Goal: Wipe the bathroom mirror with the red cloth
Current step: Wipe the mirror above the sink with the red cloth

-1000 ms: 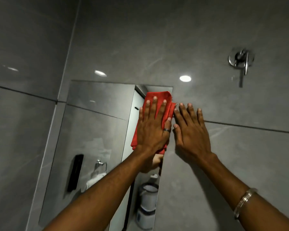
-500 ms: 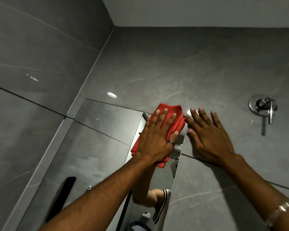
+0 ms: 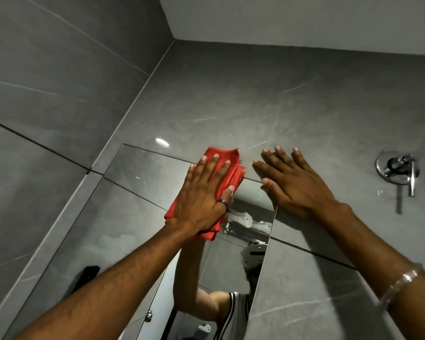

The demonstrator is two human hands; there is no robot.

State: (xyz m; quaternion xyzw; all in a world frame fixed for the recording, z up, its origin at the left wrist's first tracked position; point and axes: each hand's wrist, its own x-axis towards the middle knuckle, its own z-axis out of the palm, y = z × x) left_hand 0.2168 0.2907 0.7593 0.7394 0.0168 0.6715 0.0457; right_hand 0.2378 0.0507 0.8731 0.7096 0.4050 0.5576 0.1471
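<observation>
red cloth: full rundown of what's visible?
The red cloth is folded into layers, soft fabric by its look, with a frayed right edge. It lies flat against the mirror near its top edge, its upper end overlapping onto the grey tile. The left hand presses on it, palm flat, fingers spread; the right hand doesn't touch it.
</observation>
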